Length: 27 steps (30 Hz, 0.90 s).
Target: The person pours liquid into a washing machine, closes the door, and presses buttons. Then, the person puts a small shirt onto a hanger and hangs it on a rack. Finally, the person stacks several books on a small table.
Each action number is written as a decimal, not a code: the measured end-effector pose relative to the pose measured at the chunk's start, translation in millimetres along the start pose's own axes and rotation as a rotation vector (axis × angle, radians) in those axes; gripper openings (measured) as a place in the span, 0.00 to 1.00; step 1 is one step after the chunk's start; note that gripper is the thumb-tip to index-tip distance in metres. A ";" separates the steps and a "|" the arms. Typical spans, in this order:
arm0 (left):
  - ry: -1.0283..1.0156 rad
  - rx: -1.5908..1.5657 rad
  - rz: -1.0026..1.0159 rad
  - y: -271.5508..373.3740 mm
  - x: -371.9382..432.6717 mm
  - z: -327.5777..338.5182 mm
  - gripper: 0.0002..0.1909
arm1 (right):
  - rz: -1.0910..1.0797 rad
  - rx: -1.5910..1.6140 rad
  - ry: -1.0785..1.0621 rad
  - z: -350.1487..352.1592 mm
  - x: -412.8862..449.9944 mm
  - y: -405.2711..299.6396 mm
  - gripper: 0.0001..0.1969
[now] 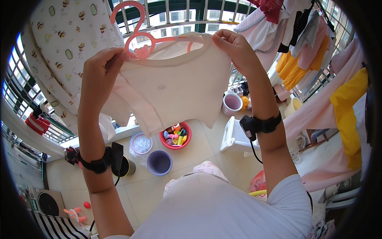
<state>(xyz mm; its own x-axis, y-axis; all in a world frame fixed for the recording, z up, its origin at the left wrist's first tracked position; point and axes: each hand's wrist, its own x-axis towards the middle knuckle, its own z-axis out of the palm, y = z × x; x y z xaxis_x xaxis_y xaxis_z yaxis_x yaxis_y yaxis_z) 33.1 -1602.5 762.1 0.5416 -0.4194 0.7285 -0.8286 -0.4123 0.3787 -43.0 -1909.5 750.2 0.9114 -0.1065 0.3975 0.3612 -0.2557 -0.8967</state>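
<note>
A pale cream child's top hangs spread out in the air between my two hands. My left hand pinches its neckline at the left shoulder. My right hand pinches the other shoulder between thumb and fingers. A pink plastic hanger with a bear-shaped ornament stands at the left part of the neck opening, its hook upward. One hanger arm shows across the opening; the rest is hidden by the fabric and my left hand. A pinkish textured sleeve or panel droops at the left.
Metal window bars run behind the top. A bee-print cloth hangs left, many clothes right. On the tiled floor are a red basin of toys, a purple bucket, a white stool and a lilac bucket.
</note>
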 end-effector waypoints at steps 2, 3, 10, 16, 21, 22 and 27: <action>-0.005 0.007 -0.004 3.4 8.2 -1.7 0.10 | -0.066 -0.343 0.001 0.3 3.1 -10.4 0.16; -0.009 0.014 -0.009 4.8 12.2 -1.7 0.11 | -0.200 -0.524 0.093 -0.5 3.6 -15.5 0.16; -0.022 -0.059 0.080 -2.3 31.7 5.7 0.12 | -0.499 -0.661 0.134 14.0 13.5 -37.6 0.14; -0.073 -0.135 0.108 12.9 58.4 30.9 0.11 | -0.630 -0.615 0.241 -5.1 25.8 -66.0 0.11; -0.034 -0.263 0.269 26.2 90.2 70.9 0.12 | -0.243 -1.065 -0.099 -50.7 0.2 -94.5 0.21; -0.040 -0.314 0.277 28.8 98.1 80.7 0.12 | -0.213 -1.010 -0.093 -67.2 -5.9 -100.2 0.19; -0.040 -0.569 0.218 36.5 149.6 133.8 0.20 | -0.036 -0.863 0.126 -118.0 -39.3 -126.1 0.16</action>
<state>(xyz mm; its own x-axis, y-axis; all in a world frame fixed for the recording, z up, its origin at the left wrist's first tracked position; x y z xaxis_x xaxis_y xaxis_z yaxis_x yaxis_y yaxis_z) 102.8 -1788.5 808.5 0.3471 -0.4797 0.8058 -0.8607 0.1783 0.4769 -147.7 -1986.5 870.6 0.8552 -0.1768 0.4872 0.0675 -0.8940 -0.4429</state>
